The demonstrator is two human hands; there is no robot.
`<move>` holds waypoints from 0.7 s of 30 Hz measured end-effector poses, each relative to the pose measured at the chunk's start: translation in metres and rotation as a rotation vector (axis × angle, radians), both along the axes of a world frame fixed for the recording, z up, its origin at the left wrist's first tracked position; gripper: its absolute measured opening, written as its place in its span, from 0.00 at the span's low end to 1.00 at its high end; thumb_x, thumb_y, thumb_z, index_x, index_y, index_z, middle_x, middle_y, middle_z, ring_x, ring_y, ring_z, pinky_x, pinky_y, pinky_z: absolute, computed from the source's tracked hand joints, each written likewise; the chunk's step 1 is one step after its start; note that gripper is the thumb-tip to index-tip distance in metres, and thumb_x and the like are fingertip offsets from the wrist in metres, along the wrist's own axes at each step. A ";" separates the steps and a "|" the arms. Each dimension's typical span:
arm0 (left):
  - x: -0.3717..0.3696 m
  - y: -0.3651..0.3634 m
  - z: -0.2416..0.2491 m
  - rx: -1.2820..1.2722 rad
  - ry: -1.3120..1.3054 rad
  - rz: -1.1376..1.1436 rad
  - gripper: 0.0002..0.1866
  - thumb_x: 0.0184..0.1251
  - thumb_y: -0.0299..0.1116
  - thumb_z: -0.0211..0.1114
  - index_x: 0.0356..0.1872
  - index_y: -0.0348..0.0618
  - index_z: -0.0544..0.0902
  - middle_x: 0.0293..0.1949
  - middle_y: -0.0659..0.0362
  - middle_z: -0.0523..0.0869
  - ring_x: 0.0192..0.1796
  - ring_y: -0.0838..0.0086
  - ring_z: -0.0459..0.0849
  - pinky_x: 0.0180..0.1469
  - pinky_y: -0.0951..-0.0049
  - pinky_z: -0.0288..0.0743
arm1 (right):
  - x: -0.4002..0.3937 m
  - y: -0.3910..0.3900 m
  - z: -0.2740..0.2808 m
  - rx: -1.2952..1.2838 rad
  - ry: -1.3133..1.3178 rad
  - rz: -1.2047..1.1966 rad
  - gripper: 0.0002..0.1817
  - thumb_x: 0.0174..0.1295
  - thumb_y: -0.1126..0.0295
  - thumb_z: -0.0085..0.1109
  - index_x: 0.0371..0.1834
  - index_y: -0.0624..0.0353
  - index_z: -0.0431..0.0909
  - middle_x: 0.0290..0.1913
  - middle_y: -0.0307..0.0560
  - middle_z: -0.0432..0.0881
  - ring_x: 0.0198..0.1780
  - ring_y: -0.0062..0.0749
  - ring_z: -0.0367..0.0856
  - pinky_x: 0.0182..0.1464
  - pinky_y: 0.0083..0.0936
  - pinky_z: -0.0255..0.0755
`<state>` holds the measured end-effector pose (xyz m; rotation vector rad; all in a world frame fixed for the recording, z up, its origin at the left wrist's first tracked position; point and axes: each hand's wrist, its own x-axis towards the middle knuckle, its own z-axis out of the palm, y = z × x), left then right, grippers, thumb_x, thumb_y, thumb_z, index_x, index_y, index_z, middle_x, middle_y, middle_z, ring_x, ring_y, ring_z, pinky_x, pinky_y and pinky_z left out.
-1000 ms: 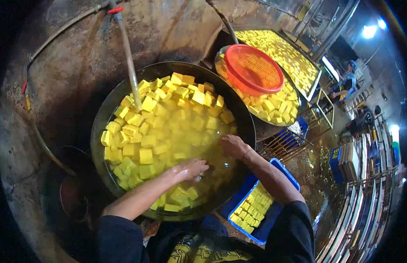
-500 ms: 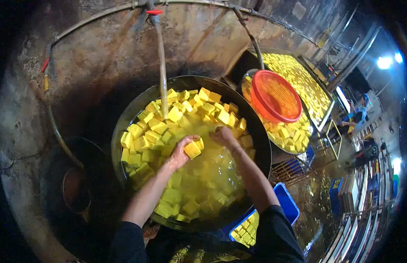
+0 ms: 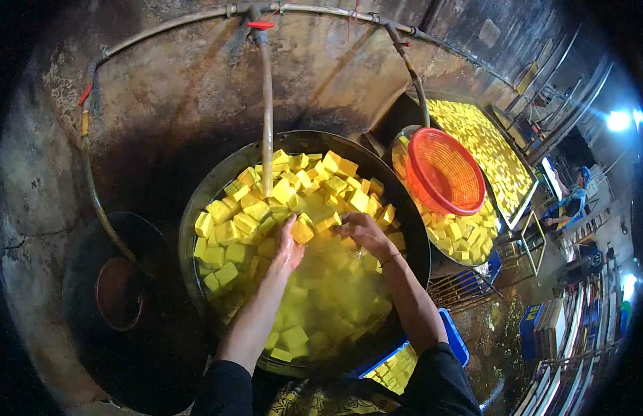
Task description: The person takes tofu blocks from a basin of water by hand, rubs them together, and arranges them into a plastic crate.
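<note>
A large round metal vat (image 3: 191, 208) holds cloudy yellow water and many yellow tofu blocks (image 3: 226, 273), heaped at its far side and sunk at the near side. Over the middle of the vat, my left hand (image 3: 288, 251) is closed around a yellow tofu block (image 3: 303, 231). Just to its right, my right hand (image 3: 367, 236) has its bent fingers at the end of another tofu block (image 3: 328, 222) and seems to grip it. The undersides of both held blocks are hidden.
A pipe (image 3: 267, 118) with a red valve hangs into the vat. To the right, an orange-red basket (image 3: 446, 171) rests on a second tofu-filled vat. A blue crate (image 3: 453, 338) of tofu stands near my right arm. A person (image 3: 571, 204) is farther right.
My right hand has come up out of the water and now has a tofu block at its fingertips. My left hand still holds its block. The view has shifted slightly.
</note>
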<state>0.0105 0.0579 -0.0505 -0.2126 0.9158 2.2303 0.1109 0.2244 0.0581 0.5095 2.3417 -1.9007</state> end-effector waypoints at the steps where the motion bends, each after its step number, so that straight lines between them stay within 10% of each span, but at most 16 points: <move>1: 0.001 0.005 0.001 0.058 -0.089 0.031 0.15 0.65 0.45 0.53 0.45 0.49 0.77 0.40 0.62 0.82 0.42 0.67 0.80 0.46 0.61 0.76 | 0.001 -0.006 0.006 -0.039 0.041 0.040 0.18 0.56 0.63 0.64 0.42 0.65 0.77 0.34 0.42 0.83 0.34 0.23 0.77 0.37 0.19 0.69; 8: 0.024 0.022 0.027 0.226 -0.164 0.029 0.16 0.66 0.45 0.49 0.40 0.47 0.79 0.40 0.60 0.83 0.44 0.69 0.81 0.45 0.69 0.76 | -0.011 -0.038 0.009 0.211 0.063 -0.005 0.17 0.56 0.63 0.64 0.39 0.69 0.77 0.28 0.41 0.81 0.24 0.21 0.73 0.24 0.21 0.68; 12: 0.018 0.048 -0.016 0.305 0.062 0.145 0.10 0.62 0.40 0.51 0.36 0.49 0.78 0.34 0.63 0.82 0.38 0.73 0.80 0.42 0.72 0.74 | -0.018 -0.040 0.004 0.265 0.291 0.009 0.17 0.56 0.61 0.63 0.38 0.65 0.78 0.34 0.54 0.82 0.35 0.35 0.79 0.36 0.29 0.72; 15: 0.033 0.037 0.046 0.605 -0.498 0.131 0.10 0.61 0.40 0.50 0.33 0.48 0.77 0.34 0.62 0.82 0.37 0.74 0.80 0.42 0.72 0.75 | -0.019 -0.056 0.011 0.783 0.189 -0.033 0.24 0.55 0.57 0.63 0.49 0.62 0.74 0.53 0.61 0.73 0.59 0.51 0.68 0.58 0.41 0.65; 21: 0.028 0.020 0.058 0.484 -0.285 0.235 0.16 0.60 0.46 0.49 0.36 0.47 0.77 0.35 0.59 0.81 0.38 0.69 0.79 0.42 0.65 0.74 | 0.001 -0.034 0.004 0.740 0.217 0.121 0.22 0.56 0.62 0.58 0.54 0.54 0.73 0.54 0.59 0.74 0.57 0.51 0.71 0.59 0.40 0.67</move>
